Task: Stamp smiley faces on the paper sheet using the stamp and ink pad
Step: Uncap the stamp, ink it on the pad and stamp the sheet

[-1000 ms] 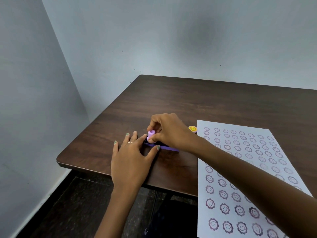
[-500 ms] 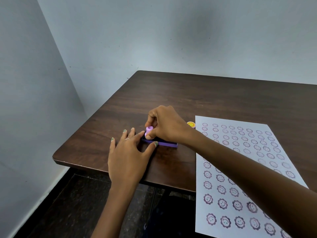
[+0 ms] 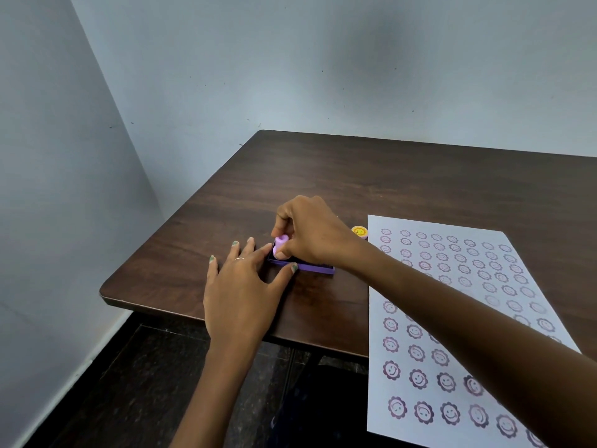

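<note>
A small lilac stamp (image 3: 280, 245) stands on the purple ink pad (image 3: 315, 268) near the table's left front. My right hand (image 3: 311, 234) is closed around the stamp, pressing it down onto the pad. My left hand (image 3: 245, 286) lies flat on the table, its thumb and forefinger touching the pad's near left corner. The white paper sheet (image 3: 452, 305) lies to the right, covered with rows of purple smiley flower prints; my right forearm crosses over it.
A small yellow smiley cap (image 3: 359, 231) sits by the sheet's far left corner. The dark wooden table (image 3: 355, 176) meets pale walls behind and left. The sheet's near end hangs past the table's front edge over a dark floor.
Both hands hold the same pose on stamp and pad. Only the camera view has shifted slightly.
</note>
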